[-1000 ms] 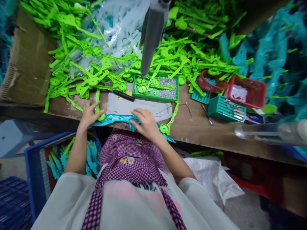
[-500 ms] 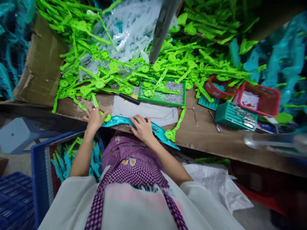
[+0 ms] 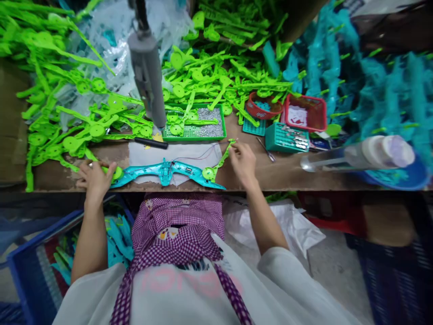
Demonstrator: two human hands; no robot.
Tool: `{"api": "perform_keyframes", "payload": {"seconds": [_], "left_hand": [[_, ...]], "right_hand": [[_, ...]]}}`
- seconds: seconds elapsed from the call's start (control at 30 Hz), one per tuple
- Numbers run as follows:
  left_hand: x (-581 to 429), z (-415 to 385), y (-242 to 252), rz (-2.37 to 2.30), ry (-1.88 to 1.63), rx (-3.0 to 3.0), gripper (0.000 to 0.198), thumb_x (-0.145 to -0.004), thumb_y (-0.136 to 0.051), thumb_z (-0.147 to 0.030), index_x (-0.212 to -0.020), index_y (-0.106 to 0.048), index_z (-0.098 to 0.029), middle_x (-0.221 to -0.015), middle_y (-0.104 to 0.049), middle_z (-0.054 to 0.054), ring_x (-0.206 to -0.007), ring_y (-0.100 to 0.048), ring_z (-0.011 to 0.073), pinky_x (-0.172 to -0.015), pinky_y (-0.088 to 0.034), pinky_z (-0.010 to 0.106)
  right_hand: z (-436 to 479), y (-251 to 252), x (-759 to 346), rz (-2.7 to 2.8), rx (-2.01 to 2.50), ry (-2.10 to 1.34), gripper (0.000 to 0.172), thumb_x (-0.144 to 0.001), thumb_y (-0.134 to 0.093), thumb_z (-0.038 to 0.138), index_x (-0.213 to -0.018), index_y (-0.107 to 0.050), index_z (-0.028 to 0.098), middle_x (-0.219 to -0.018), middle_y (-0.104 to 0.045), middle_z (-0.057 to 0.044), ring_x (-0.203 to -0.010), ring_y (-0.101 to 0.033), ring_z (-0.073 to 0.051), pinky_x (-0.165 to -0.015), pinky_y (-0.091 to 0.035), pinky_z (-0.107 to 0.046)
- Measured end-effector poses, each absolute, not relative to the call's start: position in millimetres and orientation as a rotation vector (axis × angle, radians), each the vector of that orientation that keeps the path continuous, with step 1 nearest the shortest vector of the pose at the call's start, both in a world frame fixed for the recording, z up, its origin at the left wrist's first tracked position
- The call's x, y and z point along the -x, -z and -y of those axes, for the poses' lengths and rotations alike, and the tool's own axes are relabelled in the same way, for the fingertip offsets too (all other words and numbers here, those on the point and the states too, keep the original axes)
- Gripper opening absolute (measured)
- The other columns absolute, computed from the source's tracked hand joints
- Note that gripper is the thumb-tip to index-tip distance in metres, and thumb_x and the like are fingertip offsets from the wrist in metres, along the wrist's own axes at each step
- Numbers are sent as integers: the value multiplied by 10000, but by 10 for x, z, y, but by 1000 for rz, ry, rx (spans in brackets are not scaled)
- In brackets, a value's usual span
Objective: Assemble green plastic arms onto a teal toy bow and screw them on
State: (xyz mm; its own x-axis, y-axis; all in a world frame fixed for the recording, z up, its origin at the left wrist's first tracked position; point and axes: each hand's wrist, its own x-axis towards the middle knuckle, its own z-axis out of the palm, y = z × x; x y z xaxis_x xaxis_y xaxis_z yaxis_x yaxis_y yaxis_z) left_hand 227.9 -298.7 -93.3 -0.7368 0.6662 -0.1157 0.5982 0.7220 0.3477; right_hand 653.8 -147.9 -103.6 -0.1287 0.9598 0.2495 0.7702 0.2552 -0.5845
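A blue plastic shell (image 3: 149,171), curved like a toy bow's body, lies along the table's front edge, with thin wires over its middle. At its left end my left hand (image 3: 94,178) is closed on a green limb (image 3: 117,173) with a round hub. Another green limb (image 3: 209,174) has its hub on the shell's right end and slants up to the right. My right hand (image 3: 242,163) is by that limb's upper tip, its fingers bunched; what they pinch is hidden. Under the shell lies a white cloth (image 3: 142,155).
A power screwdriver (image 3: 149,79) hangs over the table. Behind are a green tray (image 3: 194,135) of screws, a black-handled tool (image 3: 150,143), a heap of green limbs (image 3: 96,130), a red basket (image 3: 306,113) and a teal basket (image 3: 284,135). A clear tube (image 3: 338,158) stands at right.
My right hand has left the shell's middle and moved right to the green limb's upper tip. My left hand stays at the left limb. The view has shifted to the right.
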Motion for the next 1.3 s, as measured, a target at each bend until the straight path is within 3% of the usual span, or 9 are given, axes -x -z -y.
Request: {"api": "perform_keyframes", "payload": {"seconds": [0.13, 0.3, 0.47, 0.6, 0.77, 0.87, 0.97, 1.17, 1.3], "left_hand": [[-2281, 2975, 924, -2723, -438, -1058, 486, -840, -513, -694, -970, -541, -227, -1516, -289, 155, -1411, -202, 457, -1030, -85, 796], [-2301, 2995, 921, -2912, -749, -1093, 608, -688, -691, -700, -983, -590, -178, -1397, -402, 212, -1332, -320, 481, -1009, -199, 752], [-3021, 3251, 820, -2554, -1280, -1794, 311, -822, -666, -396, -1027, -600, -171, -1147, -548, 126, -1159, -521, 299, -1001, -413, 501], [-3904, 3270, 843, -2034, -1328, -2176, 415, -833, -695, -200, -1221, -547, -220, -1194, -584, 93, -1125, -584, 224, -990, -457, 386], [-4360, 3003, 903, -1577, -1154, -2457, 550, -926, -583, -207, -1443, -399, -240, -1252, -644, 106, -1243, -561, 233, -1122, -344, 433], [-4279, 2997, 905, -1331, -1129, -2439, 464, -956, -522, -166, -1411, -450, -224, -950, -732, 32, -901, -679, 152, -1032, -429, 380], [-4102, 3149, 908, -1315, -1186, -2390, 363, -946, -536, -156, -1301, -553, -233, -742, -681, -20, -701, -638, 129, -863, -508, 337], [-3735, 3510, 881, -1518, -1130, -2502, 263, -890, -643, -143, -1140, -634, -224, -748, -668, -21, -733, -651, 130, -893, -457, 350], [-3538, 3394, 854, -1777, -1028, -2576, 269, -866, -671, -147, -1103, -685, -273, -957, -700, 29, -992, -663, 197, -936, -399, 381]], "right_hand": [[1159, 1178, -7004, 2005, 1915, -368, 296, -905, -532, 400, -1027, -656, 161, -1093, -661, -156, -855, -637, -243, -769, -476, -368], [978, 1195, -7016, 2216, 1912, -360, 181, -919, -496, 328, -899, -586, 173, -1040, -642, -153, -889, -603, -257, -770, -447, -357], [1155, 948, -7000, 2087, 1665, -388, 159, -933, -427, 308, -890, -525, 191, -928, -647, -132, -857, -602, -241, -767, -438, -342], [1700, 653, -6641, 2147, 1362, -909, 194, -954, -448, 375, -945, -530, 200, -757, -643, -31, -679, -598, -166, -659, -423, -270], [2219, 401, -6254, 2301, 756, -1566, 201, -960, -493, 365, -903, -568, 188, -742, -639, 3, -641, -580, -103, -633, -428, -222], [2301, 323, -6314, 2200, 740, -1718, 204, -942, -537, 365, -894, -599, 177, -739, -626, 10, -629, -548, -83, -615, -423, -213], [2323, 306, -6451, 1964, 791, -1951, 213, -893, -617, 382, -868, -631, 170, -732, -628, 8, -623, -552, -75, -590, -432, -207], [2352, 477, -6463, 1475, 896, -2192, 270, -795, -730, 428, -815, -641, 174, -650, -637, 14, -582, -590, -84, -580, -475, -223], [2317, 591, -6330, 1340, 962, -2171, 274, -756, -771, 418, -810, -659, 174, -658, -660, 13, -596, -621, -83, -610, -498, -221]]}}
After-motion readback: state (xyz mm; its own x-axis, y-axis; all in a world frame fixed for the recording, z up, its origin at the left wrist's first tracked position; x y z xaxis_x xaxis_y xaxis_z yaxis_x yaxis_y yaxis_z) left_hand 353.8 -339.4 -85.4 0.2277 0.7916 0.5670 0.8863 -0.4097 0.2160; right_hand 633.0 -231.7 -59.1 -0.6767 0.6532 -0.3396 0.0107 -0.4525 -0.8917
